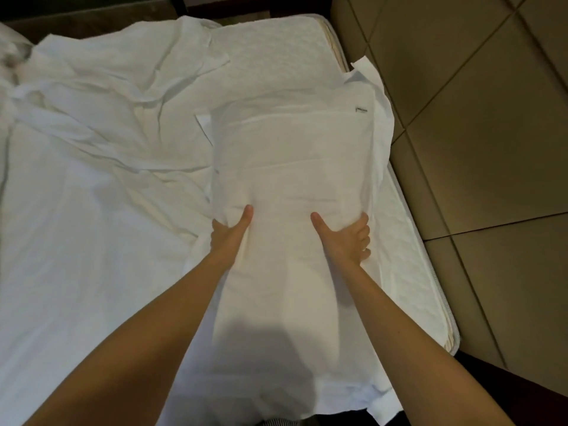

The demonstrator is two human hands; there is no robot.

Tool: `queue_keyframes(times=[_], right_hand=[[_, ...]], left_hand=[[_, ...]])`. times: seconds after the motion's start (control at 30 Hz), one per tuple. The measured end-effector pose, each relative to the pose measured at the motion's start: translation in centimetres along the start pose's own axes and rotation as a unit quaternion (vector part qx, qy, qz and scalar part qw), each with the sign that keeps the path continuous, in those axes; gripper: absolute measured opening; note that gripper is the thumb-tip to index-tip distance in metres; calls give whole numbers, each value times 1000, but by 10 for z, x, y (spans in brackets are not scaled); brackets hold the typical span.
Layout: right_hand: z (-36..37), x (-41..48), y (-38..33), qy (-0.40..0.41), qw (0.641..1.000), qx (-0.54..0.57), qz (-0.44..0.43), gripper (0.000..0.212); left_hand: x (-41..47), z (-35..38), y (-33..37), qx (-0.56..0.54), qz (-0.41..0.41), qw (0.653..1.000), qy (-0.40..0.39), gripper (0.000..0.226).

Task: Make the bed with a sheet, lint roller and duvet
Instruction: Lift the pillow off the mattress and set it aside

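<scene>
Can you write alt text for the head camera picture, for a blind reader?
A person's left hand and right hand grip the sides of a folded white sheet on a mattress. Crumpled white bedding lies to its left, tiled floor to the right.

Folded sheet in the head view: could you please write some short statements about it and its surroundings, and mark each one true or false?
1. The left hand and the right hand both grip the folded sheet, thumbs on top. True.
2. The folded sheet lies on the floor. False: it is over the mattress; the floor is to the right of the bed.
3. A crumpled sheet covers the left part of the bed. True.
4. The mattress is fully covered. False: its right side and far right corner are bare.
</scene>
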State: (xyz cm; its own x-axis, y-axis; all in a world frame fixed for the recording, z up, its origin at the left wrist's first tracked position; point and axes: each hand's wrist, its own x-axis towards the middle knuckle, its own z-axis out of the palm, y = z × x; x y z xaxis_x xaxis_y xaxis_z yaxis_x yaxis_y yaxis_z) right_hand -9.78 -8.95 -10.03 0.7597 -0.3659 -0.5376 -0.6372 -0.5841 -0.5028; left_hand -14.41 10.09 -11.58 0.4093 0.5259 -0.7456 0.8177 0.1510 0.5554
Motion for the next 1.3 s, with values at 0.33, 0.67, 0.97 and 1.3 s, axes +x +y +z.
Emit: queue_keyframes(times=[0.33, 0.67, 0.97, 1.3], right_hand=[[11, -10, 3, 60, 997, 35, -45, 94], [-15, -41, -16, 18, 996, 35, -79, 73], [-21, -125, -42, -30, 991, 60, -112, 48], [24, -292, -51, -87, 976, 41, -193, 61]], left_hand=[[-12, 19, -5, 130, 107, 981, 101, 56], [-46, -27, 1, 12, 174, 979, 104, 50], [-98, -125, 9, -20, 208, 969, 133, 52], [-177, -280, -70, -89, 222, 949, 205, 47]])
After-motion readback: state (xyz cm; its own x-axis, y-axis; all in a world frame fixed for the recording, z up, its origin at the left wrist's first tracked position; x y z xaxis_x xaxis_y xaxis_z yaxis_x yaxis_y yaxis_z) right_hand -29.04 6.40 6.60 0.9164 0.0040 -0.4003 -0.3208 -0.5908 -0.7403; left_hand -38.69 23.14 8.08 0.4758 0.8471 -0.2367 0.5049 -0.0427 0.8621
